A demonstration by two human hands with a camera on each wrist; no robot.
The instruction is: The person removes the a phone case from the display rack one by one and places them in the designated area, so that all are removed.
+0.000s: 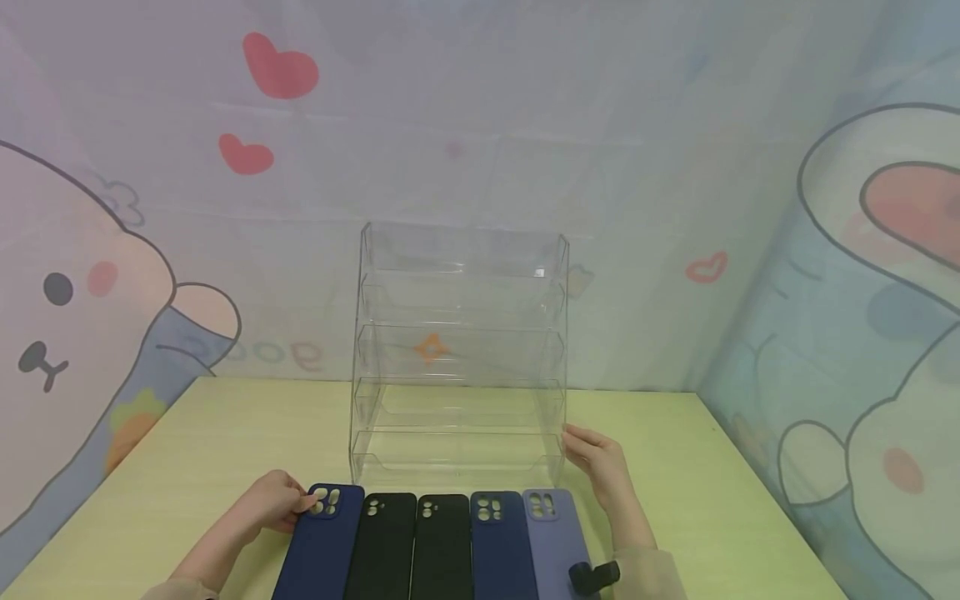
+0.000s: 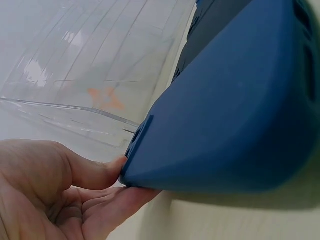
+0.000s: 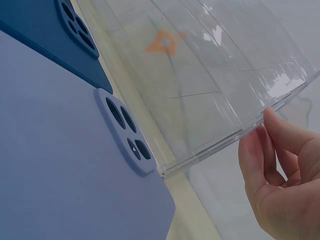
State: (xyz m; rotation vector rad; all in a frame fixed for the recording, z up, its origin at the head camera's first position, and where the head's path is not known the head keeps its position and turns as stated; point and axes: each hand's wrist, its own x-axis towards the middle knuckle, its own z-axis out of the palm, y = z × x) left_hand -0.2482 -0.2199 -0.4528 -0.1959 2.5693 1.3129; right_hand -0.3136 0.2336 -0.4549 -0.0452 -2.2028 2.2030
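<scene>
A row of phone cases lies side by side at the table's near edge. My left hand (image 1: 272,502) pinches the top left corner of the leftmost one, a dark blue case (image 1: 318,550), thumb by its camera cutouts. In the left wrist view that case (image 2: 215,115) slants up close to the camera. Behind the row stands a clear tiered acrylic rack (image 1: 459,448). My right hand (image 1: 602,467) has its fingertips on the rack's right side edge, low down; the right wrist view shows thumb and fingers (image 3: 287,130) pinching along that edge.
Right of the held case lie two black cases (image 1: 381,542) (image 1: 442,546), another dark blue case (image 1: 504,546) and a lavender case (image 1: 557,533). A black strap end (image 1: 592,577) overlaps the lavender one near my right sleeve (image 1: 648,575). A printed curtain (image 1: 480,183) hangs behind the table (image 1: 660,433).
</scene>
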